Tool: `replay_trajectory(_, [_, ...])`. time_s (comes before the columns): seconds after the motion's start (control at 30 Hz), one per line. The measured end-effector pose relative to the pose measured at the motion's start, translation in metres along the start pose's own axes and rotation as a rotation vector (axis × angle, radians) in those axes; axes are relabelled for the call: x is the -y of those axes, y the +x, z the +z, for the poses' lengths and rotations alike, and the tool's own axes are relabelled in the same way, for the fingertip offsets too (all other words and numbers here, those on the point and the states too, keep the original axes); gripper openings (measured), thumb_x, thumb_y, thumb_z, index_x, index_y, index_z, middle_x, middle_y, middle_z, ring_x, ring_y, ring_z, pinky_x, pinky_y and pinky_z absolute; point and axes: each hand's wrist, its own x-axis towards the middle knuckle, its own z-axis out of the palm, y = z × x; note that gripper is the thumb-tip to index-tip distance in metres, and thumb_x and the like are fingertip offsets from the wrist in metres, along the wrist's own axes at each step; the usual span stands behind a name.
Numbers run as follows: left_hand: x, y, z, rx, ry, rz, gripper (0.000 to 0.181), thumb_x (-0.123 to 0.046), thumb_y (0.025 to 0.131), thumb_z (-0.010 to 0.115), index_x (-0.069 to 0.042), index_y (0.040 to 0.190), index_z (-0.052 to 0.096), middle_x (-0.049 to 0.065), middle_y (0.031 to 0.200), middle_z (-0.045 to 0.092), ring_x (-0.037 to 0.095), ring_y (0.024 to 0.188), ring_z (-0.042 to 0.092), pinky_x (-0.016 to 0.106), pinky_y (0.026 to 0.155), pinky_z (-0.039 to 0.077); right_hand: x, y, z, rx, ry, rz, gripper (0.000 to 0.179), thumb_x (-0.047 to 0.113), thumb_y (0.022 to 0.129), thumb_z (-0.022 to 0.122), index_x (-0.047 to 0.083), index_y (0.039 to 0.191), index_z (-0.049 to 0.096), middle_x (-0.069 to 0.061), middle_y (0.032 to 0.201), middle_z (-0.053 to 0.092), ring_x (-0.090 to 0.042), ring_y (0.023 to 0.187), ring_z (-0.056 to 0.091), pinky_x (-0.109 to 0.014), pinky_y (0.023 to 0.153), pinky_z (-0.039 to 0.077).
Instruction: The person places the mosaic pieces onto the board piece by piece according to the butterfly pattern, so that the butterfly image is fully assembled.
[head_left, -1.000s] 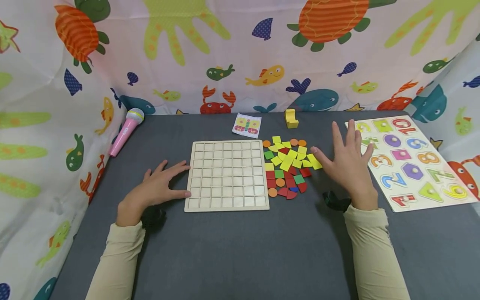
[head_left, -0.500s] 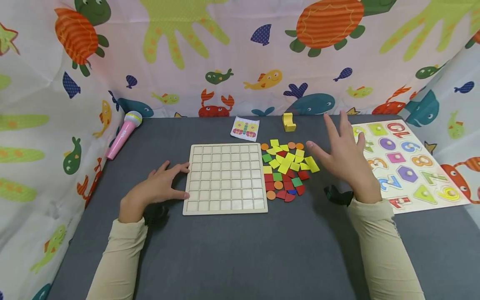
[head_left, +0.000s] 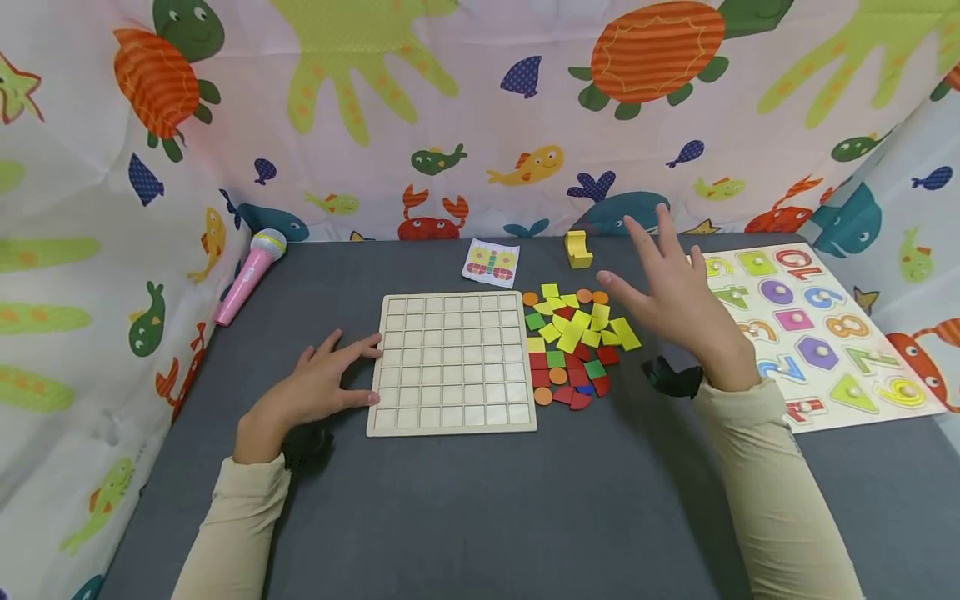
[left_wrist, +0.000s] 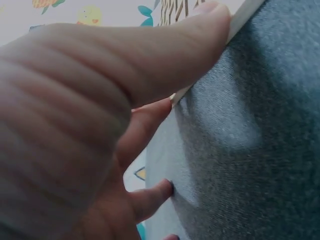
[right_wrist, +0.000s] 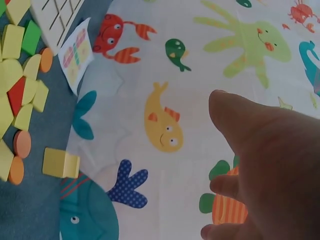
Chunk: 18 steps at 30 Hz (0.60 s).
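Note:
A pale wooden grid board [head_left: 452, 364] lies flat on the dark grey table, its square cells bare. At its left edge, my left hand [head_left: 311, 390] touches the rim with thumb and index finger, fingers mostly straight. Seen from the left wrist, the thumb [left_wrist: 170, 52] lies along the board's edge. My right hand [head_left: 678, 304] is raised in the air with fingers spread and holds nothing, to the right of a pile of flat tiles [head_left: 572, 333]. These are yellow squares, red and green pieces, orange rounds and a bit of blue, heaped beside the board.
Behind the board lies a small picture card [head_left: 491, 263] with a butterfly pattern. A yellow block [head_left: 577, 249] stands to its right. A number-and-shape peg puzzle [head_left: 851, 379] lies at the right, partly behind the right arm. At the back left is a pink toy microphone [head_left: 251, 277].
My right hand has risen and shifted a little left, away from the peg puzzle. The left hand stays at the board's left edge. The whole view has shifted slightly.

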Motion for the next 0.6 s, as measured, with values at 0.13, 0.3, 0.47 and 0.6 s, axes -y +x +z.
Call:
replay_trajectory(0.13, [0.001, -0.001, 0.002, -0.019, 0.004, 0.006, 0.088, -0.036, 0.094, 0.086, -0.013, 0.166, 0.041, 0.014, 0.165, 0.046, 0.055, 0.159, 0.003, 0.079, 0.118, -0.001, 0.002, 0.007, -0.003, 0.058, 0.049, -0.001, 0.088, 0.050, 0.108, 0.060, 0.011, 0.173, 0.016, -0.016, 0.178, -0.012, -0.055, 0.159, 0.008, -0.076, 0.121, 0.005])
replay_trajectory(0.3, [-0.001, 0.000, 0.002, -0.021, 0.016, -0.003, 0.089, -0.035, 0.093, 0.086, -0.012, 0.166, 0.041, 0.015, 0.164, 0.048, 0.057, 0.158, 0.005, 0.080, 0.118, 0.000, 0.004, 0.017, -0.007, 0.129, 0.109, 0.011, 0.083, 0.051, 0.109, 0.057, 0.014, 0.173, 0.019, -0.014, 0.179, -0.005, -0.052, 0.159, 0.013, -0.078, 0.117, 0.021])
replay_trajectory(0.47, [-0.002, 0.001, 0.002, -0.021, 0.017, -0.010, 0.090, -0.034, 0.093, 0.086, -0.012, 0.166, 0.039, 0.015, 0.162, 0.049, 0.056, 0.158, 0.005, 0.079, 0.118, 0.000, 0.006, 0.031, -0.006, 0.167, 0.145, 0.001, 0.075, 0.048, 0.110, 0.055, 0.012, 0.170, 0.028, -0.017, 0.178, 0.014, -0.048, 0.154, 0.034, -0.072, 0.116, 0.032])
replay_trajectory(0.6, [-0.001, 0.000, 0.003, -0.020, 0.011, -0.015, 0.090, -0.033, 0.094, 0.086, -0.013, 0.167, 0.038, 0.015, 0.163, 0.049, 0.056, 0.159, 0.004, 0.079, 0.118, -0.001, 0.002, 0.043, 0.001, 0.190, 0.170, -0.009, 0.071, 0.046, 0.110, 0.058, 0.011, 0.168, 0.035, -0.019, 0.171, 0.033, -0.045, 0.146, 0.046, -0.069, 0.111, 0.042])
